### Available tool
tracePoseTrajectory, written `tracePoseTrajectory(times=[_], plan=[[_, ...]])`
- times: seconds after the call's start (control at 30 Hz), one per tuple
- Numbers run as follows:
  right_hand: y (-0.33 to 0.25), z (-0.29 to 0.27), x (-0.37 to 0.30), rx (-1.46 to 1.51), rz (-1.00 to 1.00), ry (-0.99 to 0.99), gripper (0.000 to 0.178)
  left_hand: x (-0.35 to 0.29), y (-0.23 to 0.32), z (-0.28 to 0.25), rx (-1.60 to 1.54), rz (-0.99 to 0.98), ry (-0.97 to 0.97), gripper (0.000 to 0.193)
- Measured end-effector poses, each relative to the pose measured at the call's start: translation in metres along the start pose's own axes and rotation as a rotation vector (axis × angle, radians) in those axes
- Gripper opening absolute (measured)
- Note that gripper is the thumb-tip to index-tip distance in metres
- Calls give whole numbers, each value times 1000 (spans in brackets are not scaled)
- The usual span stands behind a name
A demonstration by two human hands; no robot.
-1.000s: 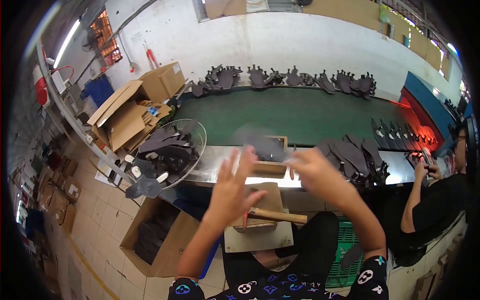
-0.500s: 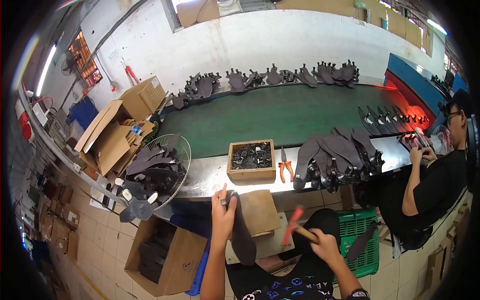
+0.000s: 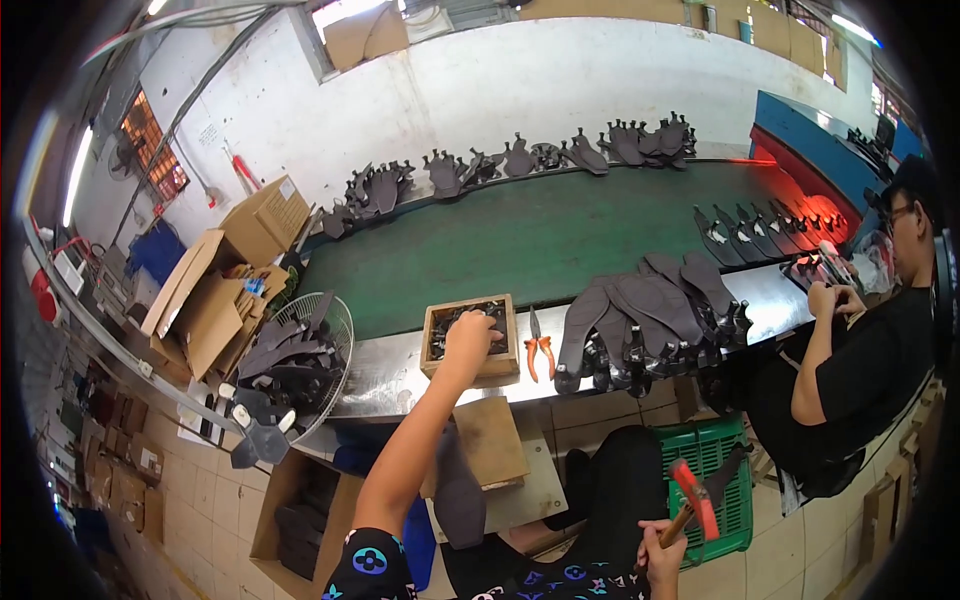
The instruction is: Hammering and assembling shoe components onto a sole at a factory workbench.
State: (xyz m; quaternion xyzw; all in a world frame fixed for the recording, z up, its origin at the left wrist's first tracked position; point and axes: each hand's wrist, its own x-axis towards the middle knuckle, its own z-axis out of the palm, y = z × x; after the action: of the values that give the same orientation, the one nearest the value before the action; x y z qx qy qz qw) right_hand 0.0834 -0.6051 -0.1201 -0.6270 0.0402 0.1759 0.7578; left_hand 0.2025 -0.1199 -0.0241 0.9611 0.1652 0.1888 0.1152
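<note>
Dipping into the box (image 3: 492, 367), the left hand (image 3: 468, 342) has fingers among black parts (image 3: 490, 308); whether they grasp one, I cannot tell. The right hand (image 3: 661, 551) grips the hammer (image 3: 692, 497), perhaps held aside to clear the sole (image 3: 461, 505) beside the block (image 3: 492, 442).

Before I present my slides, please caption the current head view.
Left hand in a box of black parts, right hand holding a hammer.

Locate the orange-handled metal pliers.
In the head view, right of centre, the pliers lie on the shiny metal ledge between the wooden box and dark-grey soles.
</note>
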Motion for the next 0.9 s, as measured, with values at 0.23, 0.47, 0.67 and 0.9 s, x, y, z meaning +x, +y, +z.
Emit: tracePoseTrajectory(times=[0.23,0.47,0.67,0.9], plan=[[-78,50,46,-230,-373,-519,24,2,-11,-13,-456,-170,101,24],[-124,135,58,-46,-311,-807,28,-93,53,-84,-1206,-432,265,27],[-163,204,50,66,-476,-907,34,-199,132,-140,-1456,-439,299,20],[-165,228,19,47,-501,-984,29,-235,143,-174,-1089,-184,399,18]])
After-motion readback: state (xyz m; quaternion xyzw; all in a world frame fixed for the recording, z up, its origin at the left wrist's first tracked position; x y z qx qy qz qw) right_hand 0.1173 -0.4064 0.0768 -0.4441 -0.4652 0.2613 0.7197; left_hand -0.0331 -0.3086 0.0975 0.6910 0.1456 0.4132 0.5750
